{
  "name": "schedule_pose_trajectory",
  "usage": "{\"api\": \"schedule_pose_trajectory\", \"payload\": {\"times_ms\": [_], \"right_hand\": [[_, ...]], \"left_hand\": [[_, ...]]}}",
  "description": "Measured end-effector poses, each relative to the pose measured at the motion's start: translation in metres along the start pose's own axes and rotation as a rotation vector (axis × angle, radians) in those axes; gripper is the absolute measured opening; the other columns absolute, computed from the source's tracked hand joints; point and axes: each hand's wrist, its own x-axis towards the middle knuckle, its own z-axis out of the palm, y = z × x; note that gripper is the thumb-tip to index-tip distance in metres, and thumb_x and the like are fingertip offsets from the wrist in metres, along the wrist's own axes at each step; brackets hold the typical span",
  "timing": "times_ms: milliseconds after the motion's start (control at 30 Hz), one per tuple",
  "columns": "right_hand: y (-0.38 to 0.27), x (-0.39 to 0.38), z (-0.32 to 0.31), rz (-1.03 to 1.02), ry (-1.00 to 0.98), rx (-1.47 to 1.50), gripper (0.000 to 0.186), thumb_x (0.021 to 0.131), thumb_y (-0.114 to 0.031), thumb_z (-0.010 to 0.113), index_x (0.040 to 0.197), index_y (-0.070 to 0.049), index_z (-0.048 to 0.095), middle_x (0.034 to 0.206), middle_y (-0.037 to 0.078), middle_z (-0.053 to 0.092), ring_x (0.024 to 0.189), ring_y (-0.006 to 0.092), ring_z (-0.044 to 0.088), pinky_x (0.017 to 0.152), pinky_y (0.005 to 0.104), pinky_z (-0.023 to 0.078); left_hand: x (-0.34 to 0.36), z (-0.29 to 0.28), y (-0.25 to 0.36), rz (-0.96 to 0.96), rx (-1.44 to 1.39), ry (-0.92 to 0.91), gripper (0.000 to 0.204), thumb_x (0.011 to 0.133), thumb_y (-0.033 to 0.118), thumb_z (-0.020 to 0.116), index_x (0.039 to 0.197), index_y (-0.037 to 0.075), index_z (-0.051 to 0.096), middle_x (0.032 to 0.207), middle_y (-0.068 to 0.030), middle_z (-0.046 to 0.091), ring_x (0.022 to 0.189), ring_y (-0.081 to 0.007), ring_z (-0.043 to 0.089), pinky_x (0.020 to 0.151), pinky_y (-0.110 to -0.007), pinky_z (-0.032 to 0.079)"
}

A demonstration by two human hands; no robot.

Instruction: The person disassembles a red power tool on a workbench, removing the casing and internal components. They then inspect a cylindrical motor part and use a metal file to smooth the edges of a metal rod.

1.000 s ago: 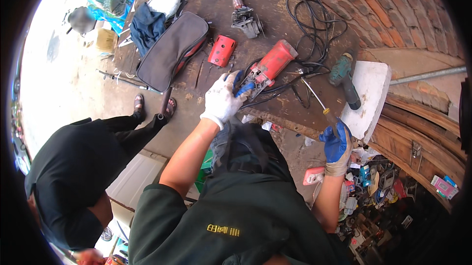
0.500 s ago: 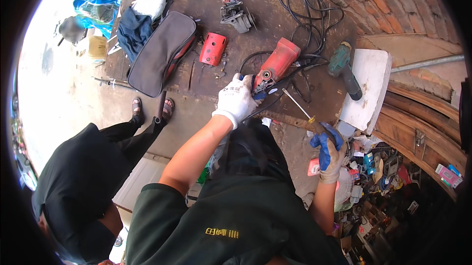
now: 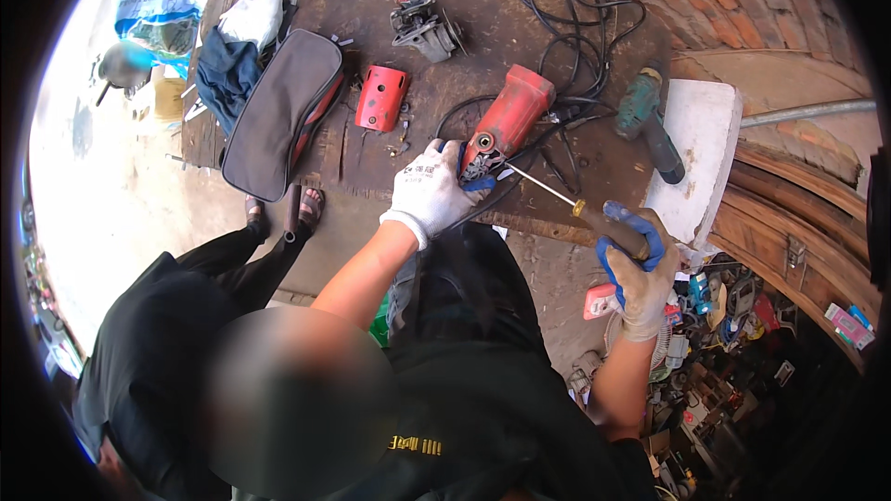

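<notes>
Screwdriver (image 3: 579, 208) has moved nearer the red housing (image 3: 511, 113), hands (image 3: 426, 189) (image 3: 644, 267) curled closed, left on housing, right on screwdriver.

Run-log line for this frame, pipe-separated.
left grip: on red tool housing | right grip: holding screwdriver, tip near housing's open end | nearby: red cover, green tool

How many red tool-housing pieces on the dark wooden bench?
2. Long red motor housing, its near end by the tip of the brown-handled screwdriver; short red cover with round holes, left of that, beside the grey fabric pouch. Others may be hidden.
</notes>
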Motion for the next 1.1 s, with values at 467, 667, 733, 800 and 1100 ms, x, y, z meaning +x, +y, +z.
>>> {"api": "schedule_pose_trajectory", "payload": {"times_ms": [467, 667, 733, 800, 1100], "right_hand": [[-0.014, 0.01, 0.01, -0.346, -0.097, -0.411, 0.033, 0.073, -0.002, 0.07, 0.105, 0.002, 0.067, 0.098, 0.01, 0.062, 0.08, 0.0184, 0.062, 0.069, 0.0301, 0.051], [-0.058, -0.022, 0.012, -0.696, -0.051, -0.702, 0.036, 0.069, -0.007, 0.074, 0.104, -0.001, 0.067, 0.101, 0.018, 0.062, 0.088, 0.0352, 0.064, 0.077, 0.0423, 0.053], [-0.06, -0.031, 0.015, -0.695, -0.023, -0.687, 0.037, 0.071, -0.005, 0.073, 0.106, -0.001, 0.066, 0.106, 0.02, 0.063, 0.091, 0.0364, 0.065, 0.079, 0.0426, 0.054], [-0.059, -0.038, 0.016, -0.728, -0.007, -0.695, 0.038, 0.072, -0.004, 0.073, 0.109, -0.002, 0.065, 0.11, 0.021, 0.063, 0.091, 0.0371, 0.066, 0.078, 0.0431, 0.055], [-0.054, -0.065, 0.013, -0.815, 0.059, -0.799, 0.023, 0.073, 0.002, 0.074, 0.093, -0.007, 0.068, 0.114, 0.017, 0.066, 0.085, 0.0321, 0.066, 0.07, 0.0401, 0.053]], "left_hand": [[0.011, 0.016, 0.015, 0.032, -0.231, 0.119, 0.058, 0.076, 0.034, 0.077, 0.118, 0.0, 0.057, 0.11, -0.0213, 0.063, 0.103, -0.0392, 0.063, 0.088, -0.045, 0.051], [0.008, 0.026, 0.008, 0.004, -1.695, -0.119, 0.056, 0.081, 0.021, 0.077, 0.129, 0.006, 0.051, 0.118, -0.0125, 0.063, 0.099, -0.0231, 0.063, 0.084, -0.036, 0.053], [0.016, 0.019, 0.004, -0.081, -2.124, -0.44, 0.06, 0.081, 0.011, 0.077, 0.133, 0.007, 0.047, 0.124, -0.0124, 0.06, 0.105, -0.0214, 0.062, 0.09, -0.037, 0.053], [0.016, 0.011, 0.013, 0.195, -1.744, -0.346, 0.068, 0.08, -0.001, 0.076, 0.139, 0.008, 0.042, 0.129, -0.0135, 0.057, 0.115, -0.0214, 0.059, 0.099, -0.041, 0.052], [0.004, 0.037, 0.025, 0.362, -1.572, -0.123, 0.088, 0.071, -0.001, 0.081, 0.146, 0.005, 0.035, 0.136, -0.0097, 0.055, 0.123, -0.019, 0.055, 0.102, -0.037, 0.048]]}}
